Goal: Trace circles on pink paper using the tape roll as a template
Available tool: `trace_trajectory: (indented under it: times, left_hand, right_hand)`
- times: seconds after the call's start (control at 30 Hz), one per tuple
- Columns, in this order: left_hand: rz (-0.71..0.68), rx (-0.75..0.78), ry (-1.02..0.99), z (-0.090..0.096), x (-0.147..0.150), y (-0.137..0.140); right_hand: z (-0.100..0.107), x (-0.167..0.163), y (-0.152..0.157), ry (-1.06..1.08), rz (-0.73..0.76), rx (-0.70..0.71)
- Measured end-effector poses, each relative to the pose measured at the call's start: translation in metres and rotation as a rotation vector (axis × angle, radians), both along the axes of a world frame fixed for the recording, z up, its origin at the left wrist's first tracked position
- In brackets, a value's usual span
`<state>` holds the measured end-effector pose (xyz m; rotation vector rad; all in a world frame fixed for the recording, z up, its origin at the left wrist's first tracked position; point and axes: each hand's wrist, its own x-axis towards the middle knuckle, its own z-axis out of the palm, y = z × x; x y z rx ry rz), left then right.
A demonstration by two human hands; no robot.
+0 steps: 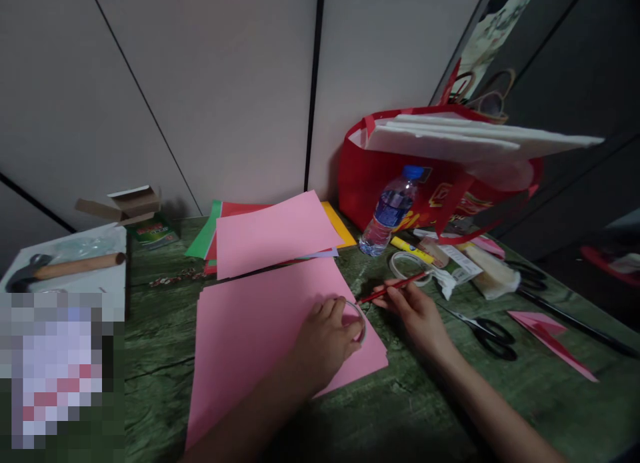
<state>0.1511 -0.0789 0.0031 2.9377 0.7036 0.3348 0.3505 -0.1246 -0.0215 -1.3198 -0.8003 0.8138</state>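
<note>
Pink paper sheets (250,336) lie stacked on the green table in front of me. My left hand (327,339) is closed around a thin, pale ring that looks like a roll of tape (363,324), pressing it flat on the right part of the top sheet. In my right hand (415,313) is a red pencil (380,294), pinched between the fingers. Its tip points left and reaches the ring's upper edge; whether it touches the paper I cannot tell. The left palm hides part of the ring.
Behind are coloured sheets (275,233), a water bottle (390,213) and a red bag (360,183). To the right lie another tape roll (395,266), scissors (483,329), a yellow glue stick (413,249) and folded pink paper (555,339). A hammer (75,267) and opened box (150,226) are left.
</note>
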Motion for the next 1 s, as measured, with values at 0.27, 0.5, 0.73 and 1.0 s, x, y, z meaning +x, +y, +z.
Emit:
trace_trajectory:
  times: [0.27,0.5,0.73,1.0]
  left_hand:
    - [-0.025,-0.007,0.000,0.002,-0.002,0.001]
    - [-0.065,-0.074,0.016,0.012,-0.007,0.005]
    - [-0.073,-0.120,0.042,0.018,-0.007,0.008]
    - [-0.077,-0.139,0.035,0.020,-0.007,0.009]
  right_hand:
    - [0.004,-0.006,-0.029,-0.018,-0.072,-0.018]
    - [0.012,-0.023,-0.047,-0.260,-0.116,-0.026]
    - [0.015,-0.032,-0.067,-0.625,-0.107,-0.006]
    - [0.020,-0.050,-0.076,-0.822,-0.051,0.180]
